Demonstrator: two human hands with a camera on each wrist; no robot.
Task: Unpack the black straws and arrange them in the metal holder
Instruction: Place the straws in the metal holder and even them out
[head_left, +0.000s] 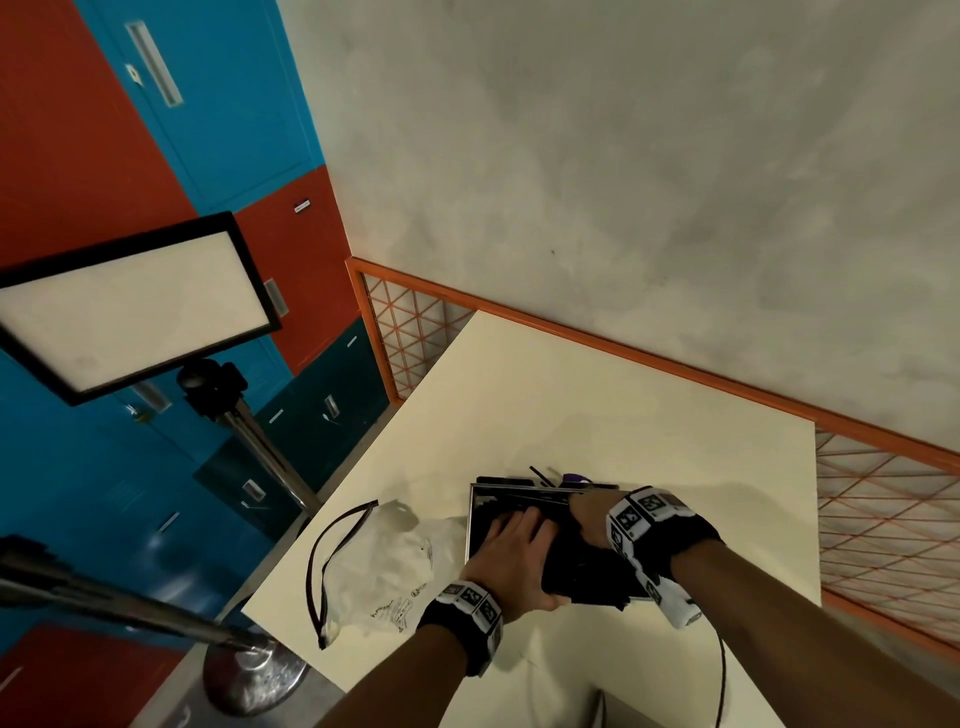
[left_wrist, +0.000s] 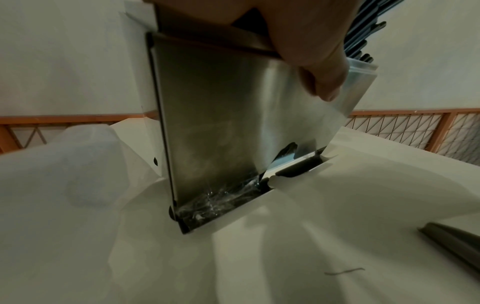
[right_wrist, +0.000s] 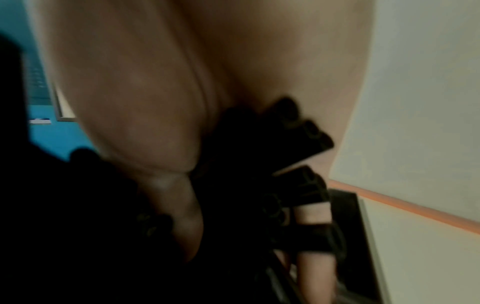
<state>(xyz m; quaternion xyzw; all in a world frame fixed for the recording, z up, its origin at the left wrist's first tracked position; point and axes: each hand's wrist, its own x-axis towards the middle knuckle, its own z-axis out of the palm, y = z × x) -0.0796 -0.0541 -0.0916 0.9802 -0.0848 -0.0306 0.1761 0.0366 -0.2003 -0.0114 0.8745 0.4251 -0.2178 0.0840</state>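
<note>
The metal holder (head_left: 470, 525) stands on the cream table (head_left: 597, 405), and its steel side wall (left_wrist: 221, 123) fills the left wrist view. Black straws (head_left: 582, 577) lie in and over its open top. My left hand (head_left: 514, 551) reaches over the holder from the near side, fingers on the straws and thumb (left_wrist: 314, 57) down the outside wall. My right hand (head_left: 589, 519) comes in from the right and grips a bundle of black straws (right_wrist: 298, 133), fingers curled round them. Clear wrap (left_wrist: 215, 201) shows crumpled at the holder's bottom.
An empty clear plastic bag (head_left: 389, 566) with a black strip lies left of the holder. A small purple object (head_left: 576, 477) sits behind it. An orange mesh railing (head_left: 883, 519) borders the table's far and right sides. A light panel (head_left: 130, 306) on a stand is at left.
</note>
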